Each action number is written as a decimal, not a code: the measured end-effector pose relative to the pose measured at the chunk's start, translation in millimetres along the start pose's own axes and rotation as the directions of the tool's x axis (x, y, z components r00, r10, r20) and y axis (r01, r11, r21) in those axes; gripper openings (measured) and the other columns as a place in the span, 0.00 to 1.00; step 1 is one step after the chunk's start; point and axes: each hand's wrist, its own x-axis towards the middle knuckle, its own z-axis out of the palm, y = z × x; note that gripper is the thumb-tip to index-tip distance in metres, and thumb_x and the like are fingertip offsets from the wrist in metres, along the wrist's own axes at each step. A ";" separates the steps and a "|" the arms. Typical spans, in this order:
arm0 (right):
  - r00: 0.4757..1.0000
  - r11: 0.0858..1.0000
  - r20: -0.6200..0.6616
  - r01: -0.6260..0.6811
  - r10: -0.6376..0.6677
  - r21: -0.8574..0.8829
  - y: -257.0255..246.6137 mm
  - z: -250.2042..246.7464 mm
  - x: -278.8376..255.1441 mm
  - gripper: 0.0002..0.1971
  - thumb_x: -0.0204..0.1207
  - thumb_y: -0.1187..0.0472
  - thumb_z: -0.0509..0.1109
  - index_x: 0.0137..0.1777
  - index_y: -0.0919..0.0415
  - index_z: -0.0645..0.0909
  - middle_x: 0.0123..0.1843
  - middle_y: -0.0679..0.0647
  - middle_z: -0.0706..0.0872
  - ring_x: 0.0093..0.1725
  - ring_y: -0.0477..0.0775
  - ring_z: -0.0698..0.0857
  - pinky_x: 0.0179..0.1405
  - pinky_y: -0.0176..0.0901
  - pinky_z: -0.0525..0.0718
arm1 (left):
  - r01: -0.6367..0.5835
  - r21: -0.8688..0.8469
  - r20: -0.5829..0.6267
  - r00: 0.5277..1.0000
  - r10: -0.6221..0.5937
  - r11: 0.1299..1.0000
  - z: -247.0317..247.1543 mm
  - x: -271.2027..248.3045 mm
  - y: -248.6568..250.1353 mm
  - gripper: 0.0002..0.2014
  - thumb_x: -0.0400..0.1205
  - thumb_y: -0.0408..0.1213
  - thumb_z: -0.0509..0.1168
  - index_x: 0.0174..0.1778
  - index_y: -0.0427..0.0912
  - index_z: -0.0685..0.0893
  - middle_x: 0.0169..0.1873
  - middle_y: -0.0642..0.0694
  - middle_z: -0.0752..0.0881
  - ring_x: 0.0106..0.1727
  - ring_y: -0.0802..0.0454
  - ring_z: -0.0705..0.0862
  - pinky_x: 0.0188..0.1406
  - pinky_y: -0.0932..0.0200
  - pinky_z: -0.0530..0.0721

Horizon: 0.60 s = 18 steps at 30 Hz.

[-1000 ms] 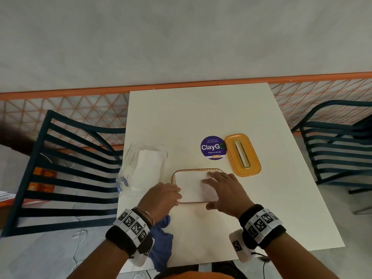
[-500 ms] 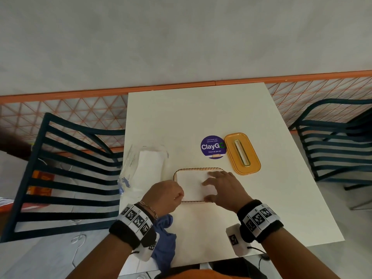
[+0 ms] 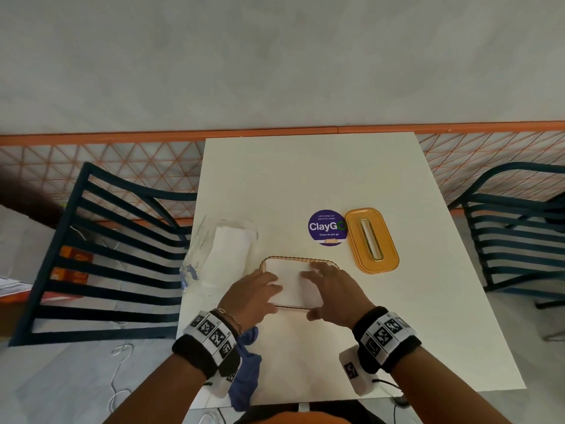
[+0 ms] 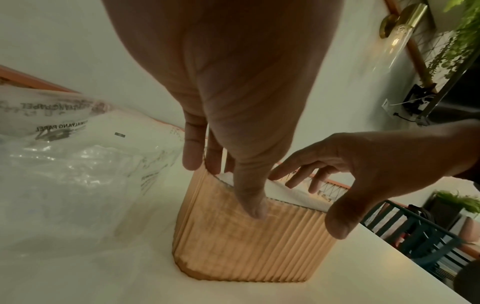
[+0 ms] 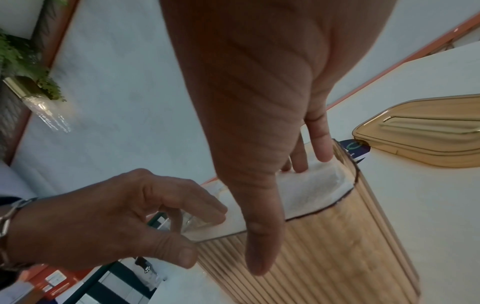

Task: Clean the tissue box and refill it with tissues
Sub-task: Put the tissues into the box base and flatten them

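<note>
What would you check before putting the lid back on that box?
1. Tissues inside the tissue box: ok.
2. Stack level with the rim: ok.
3. Both hands clear of the opening: not ok; left hand and right hand rest their fingers on it.
4. Lid within reach, lying free: ok.
5. Box cleaned inside: cannot tell.

- Head view: even, soft daylight; the table (image 3: pixel 305 179) is bright, its edges bowed by the wide lens.
- Wrist views: dimmer, warm-tinted, slightly soft; a lit lamp (image 4: pixel 400 30) glares.
</note>
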 end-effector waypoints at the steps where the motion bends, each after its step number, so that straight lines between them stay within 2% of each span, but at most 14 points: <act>1: 1.000 1.000 0.012 -0.003 0.003 -0.010 1.2 0.0 1.9 0.49 0.66 0.39 0.84 0.85 0.45 0.65 0.88 0.52 0.65 0.85 0.59 0.66 0.83 0.55 0.66 | -0.007 -0.024 -0.020 1.000 0.007 1.000 2.3 1.6 -1.4 0.22 0.85 0.44 0.70 0.76 0.46 0.82 0.78 0.49 0.77 0.79 0.49 0.74 0.74 0.49 0.78; 5: 1.000 1.000 0.031 0.003 -0.002 -0.006 6.0 -3.8 8.5 0.50 0.62 0.36 0.84 0.84 0.47 0.68 0.83 0.51 0.72 0.81 0.56 0.69 0.81 0.52 0.68 | 0.010 -0.066 0.016 1.000 -0.009 0.998 0.6 4.6 -3.4 0.15 0.86 0.43 0.68 0.68 0.44 0.89 0.72 0.49 0.82 0.74 0.54 0.77 0.69 0.61 0.76; 9: 0.998 0.999 0.054 0.033 -0.032 -0.015 10.6 -10.3 12.8 0.50 0.61 0.34 0.83 0.83 0.46 0.69 0.81 0.49 0.75 0.76 0.55 0.72 0.77 0.50 0.71 | 0.056 -0.113 0.073 0.996 -0.048 0.992 -6.3 8.4 -5.0 0.11 0.86 0.39 0.68 0.61 0.44 0.92 0.67 0.50 0.85 0.69 0.53 0.81 0.68 0.57 0.80; 11: 0.997 0.999 0.067 0.043 -0.041 -0.025 12.5 -12.7 13.9 0.50 0.62 0.35 0.83 0.83 0.47 0.69 0.82 0.49 0.75 0.77 0.55 0.73 0.78 0.50 0.71 | 0.060 -0.100 0.055 0.997 -0.055 0.993 -7.4 7.6 -4.2 0.11 0.87 0.37 0.66 0.60 0.45 0.91 0.64 0.50 0.85 0.65 0.53 0.83 0.63 0.60 0.82; 13: 0.996 0.999 0.076 0.043 -0.042 -0.020 14.3 -14.9 13.9 0.48 0.64 0.37 0.83 0.84 0.46 0.69 0.83 0.50 0.75 0.78 0.55 0.73 0.78 0.50 0.71 | 0.099 -0.134 -0.020 0.995 -0.102 0.986 -11.0 5.3 0.0 0.11 0.87 0.41 0.66 0.62 0.47 0.88 0.63 0.53 0.85 0.62 0.56 0.84 0.58 0.65 0.80; 15: 0.995 0.999 0.087 0.044 -0.043 -0.013 15.9 -15.9 13.6 0.46 0.67 0.39 0.83 0.84 0.46 0.69 0.84 0.50 0.73 0.80 0.56 0.72 0.80 0.51 0.70 | 0.105 -0.156 -0.057 0.992 -0.115 0.982 -10.2 4.5 3.3 0.19 0.84 0.52 0.69 0.70 0.52 0.84 0.70 0.57 0.82 0.69 0.57 0.81 0.65 0.63 0.79; 18: 0.991 0.998 0.121 0.056 -0.052 -0.030 17.1 -17.6 12.8 0.46 0.69 0.38 0.81 0.86 0.46 0.66 0.86 0.51 0.70 0.82 0.57 0.70 0.82 0.54 0.69 | 0.069 -0.054 -0.016 0.997 -0.070 0.996 -6.8 7.0 9.7 0.32 0.80 0.63 0.68 0.80 0.59 0.75 0.82 0.58 0.71 0.83 0.55 0.68 0.79 0.52 0.71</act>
